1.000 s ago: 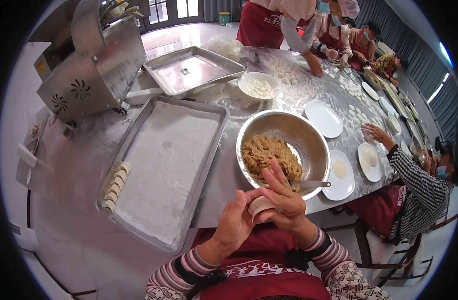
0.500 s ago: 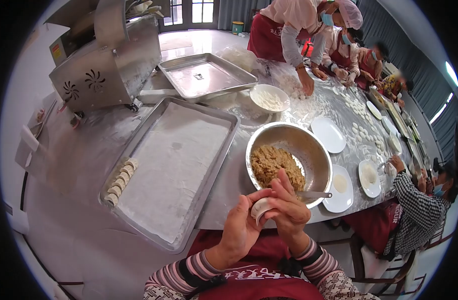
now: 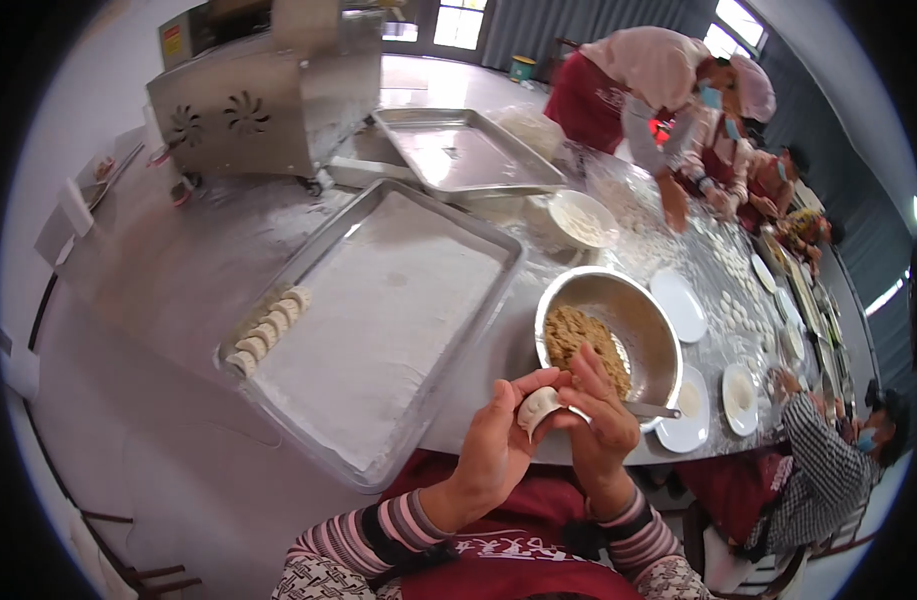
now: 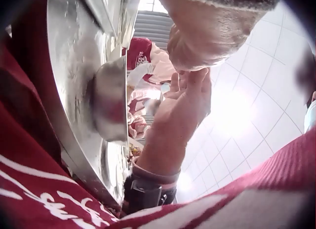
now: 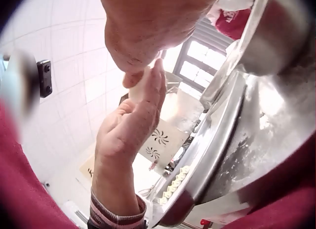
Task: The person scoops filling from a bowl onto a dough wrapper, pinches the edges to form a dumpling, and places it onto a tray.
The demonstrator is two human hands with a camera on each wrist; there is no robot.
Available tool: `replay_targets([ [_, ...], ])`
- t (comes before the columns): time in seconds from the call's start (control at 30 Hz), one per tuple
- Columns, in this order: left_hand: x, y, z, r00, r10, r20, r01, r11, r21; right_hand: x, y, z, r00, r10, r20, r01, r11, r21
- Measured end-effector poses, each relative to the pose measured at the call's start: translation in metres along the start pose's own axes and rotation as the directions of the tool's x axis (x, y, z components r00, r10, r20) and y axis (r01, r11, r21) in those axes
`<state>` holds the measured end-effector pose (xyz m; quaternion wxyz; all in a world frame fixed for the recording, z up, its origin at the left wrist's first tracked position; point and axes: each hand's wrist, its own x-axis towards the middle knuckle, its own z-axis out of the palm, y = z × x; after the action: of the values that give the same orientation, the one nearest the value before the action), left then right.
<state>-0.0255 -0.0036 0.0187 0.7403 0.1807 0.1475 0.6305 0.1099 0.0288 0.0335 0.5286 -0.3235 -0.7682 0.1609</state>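
Note:
A pale crescent dumpling [image 3: 538, 408] is between my two hands in the head view, just in front of the metal bowl [image 3: 662, 335]. My left hand [image 3: 486, 450] holds it from the left, with thumb and fingers curled about it. On the other side, my right hand [image 3: 603, 435] pinches the wrapper's edge low down, its other fingers stretched upward. Brown minced filling [image 3: 583, 338] lies in the bowl, and a spoon handle [image 3: 651, 410] sticks out over the rim. In the right wrist view the left hand [image 5: 131, 125] appears below the right, the dumpling mostly hidden.
To the left, a paper-lined tray [image 3: 388, 310] carries a row of several dumplings [image 3: 268, 333]. Behind stand another metal tray [image 3: 468, 150], a bowl of flour [image 3: 581, 220] and a steel machine [image 3: 258, 110]. White plates [image 3: 678, 305] lie on the right; other people work around the table.
The head view has swung left, so the table's things sit further right and lower. Both hands stay together on the dumpling, whose folded crescent now shows more clearly.

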Motion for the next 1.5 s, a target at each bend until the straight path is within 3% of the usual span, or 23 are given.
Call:
replay_targets([
  [0.03, -0.001, 0.008, -0.003, 0.999, -0.016, 0.037, 0.017, 0.999, -0.031, 0.010, -0.008, 0.004, 0.997, -0.028, 0.073, 0.038, 0.989, -0.144],
  [0.07, -0.002, 0.018, -0.007, 0.997, -0.029, 0.072, 0.033, 0.998, -0.058, 0.020, -0.014, 0.008, 0.996, -0.040, 0.086, 0.049, 0.992, -0.114],
  [0.1, -0.005, 0.026, -0.009, 0.999, -0.028, 0.022, 0.028, 0.999, -0.016, 0.031, -0.019, 0.010, 0.944, -0.122, 0.307, 0.177, 0.972, -0.157],
  [0.17, -0.010, 0.042, -0.022, 0.999, -0.030, -0.043, 0.030, 1.000, -0.010, 0.051, -0.024, 0.021, 0.723, -0.239, 0.649, 0.492, 0.837, -0.241],
  [0.2, -0.011, 0.049, -0.028, 0.995, -0.054, -0.088, 0.053, 0.998, -0.017, 0.059, -0.028, 0.031, 0.718, -0.252, 0.649, 0.497, 0.838, -0.224],
  [0.27, -0.017, 0.070, -0.035, 0.991, -0.067, -0.116, 0.064, 0.998, -0.025, 0.075, -0.038, 0.048, 0.575, -0.238, 0.783, 0.536, 0.832, -0.141],
  [0.4, -0.027, 0.114, -0.043, 0.994, -0.088, -0.065, 0.087, 0.996, -0.019, 0.104, -0.047, 0.085, 0.471, -0.248, 0.847, 0.507, 0.862, -0.029],
  [0.47, -0.030, 0.139, -0.053, 0.996, -0.072, -0.049, 0.072, 0.997, -0.017, 0.115, -0.043, 0.108, 0.517, -0.317, 0.795, 0.443, 0.894, 0.069],
  [0.53, -0.038, 0.174, -0.071, 0.972, 0.037, -0.231, 0.021, 0.969, 0.247, 0.123, -0.033, 0.129, 0.715, -0.186, 0.674, 0.108, 0.982, 0.156],
  [0.57, -0.039, 0.198, -0.083, 0.935, 0.258, -0.242, -0.143, 0.901, 0.409, 0.131, -0.030, 0.141, 0.773, -0.158, 0.614, 0.069, 0.984, 0.167],
  [0.6, -0.040, 0.228, -0.099, 0.859, 0.464, -0.215, -0.281, 0.779, 0.561, 0.133, -0.020, 0.153, 0.774, -0.157, 0.614, 0.065, 0.983, 0.169],
  [0.63, -0.039, 0.262, -0.129, 0.813, 0.570, -0.121, -0.368, 0.663, 0.652, 0.133, -0.007, 0.167, 0.776, 0.038, 0.630, -0.177, 0.971, 0.158],
  [0.67, -0.035, 0.288, -0.150, 0.691, 0.694, -0.203, -0.340, 0.560, 0.755, 0.133, 0.005, 0.181, 0.730, 0.228, 0.644, -0.409, 0.901, 0.144],
  [0.7, -0.034, 0.310, -0.171, 0.540, 0.804, -0.249, -0.285, 0.453, 0.845, 0.135, 0.011, 0.197, 0.682, 0.309, 0.663, -0.602, 0.752, 0.269],
  [0.77, -0.035, 0.347, -0.236, 0.465, 0.869, -0.168, -0.048, 0.215, 0.975, 0.137, 0.022, 0.224, 0.646, 0.356, 0.675, -0.676, 0.677, 0.291],
  [0.8, -0.037, 0.358, -0.267, 0.468, 0.868, -0.166, -0.049, 0.213, 0.976, 0.137, 0.029, 0.237, 0.601, 0.402, 0.691, -0.745, 0.594, 0.302],
  [0.87, -0.046, 0.365, -0.316, 0.561, 0.769, -0.306, 0.361, 0.105, 0.926, 0.136, 0.041, 0.262, 0.595, 0.418, 0.687, -0.762, 0.565, 0.316],
  [0.9, -0.049, 0.361, -0.322, 0.565, 0.766, -0.307, 0.362, 0.105, 0.926, 0.136, 0.043, 0.273, 0.556, 0.481, 0.678, -0.804, 0.520, 0.290],
  [0.97, -0.048, 0.352, -0.331, 0.538, 0.829, 0.152, 0.282, -0.347, 0.895, 0.134, 0.054, 0.298, 0.507, 0.552, 0.662, -0.847, 0.464, 0.260],
  [1.07, -0.045, 0.348, -0.317, 0.571, 0.810, 0.133, 0.342, -0.383, 0.858, 0.124, 0.073, 0.329, 0.567, 0.540, 0.623, -0.803, 0.533, 0.269],
  [1.13, -0.045, 0.349, -0.314, 0.586, 0.800, 0.126, 0.347, -0.389, 0.854, 0.120, 0.076, 0.347, 0.665, 0.535, 0.522, -0.692, 0.704, 0.160],
  [1.27, -0.046, 0.349, -0.311, 0.607, 0.784, 0.128, 0.368, -0.420, 0.829, 0.121, 0.072, 0.358, 0.723, 0.475, 0.501, -0.523, 0.851, -0.052],
  [1.5, -0.045, 0.346, -0.307, 0.604, 0.791, 0.092, 0.366, -0.378, 0.850, 0.124, 0.064, 0.363, 0.753, 0.428, 0.499, -0.435, 0.894, -0.110],
])
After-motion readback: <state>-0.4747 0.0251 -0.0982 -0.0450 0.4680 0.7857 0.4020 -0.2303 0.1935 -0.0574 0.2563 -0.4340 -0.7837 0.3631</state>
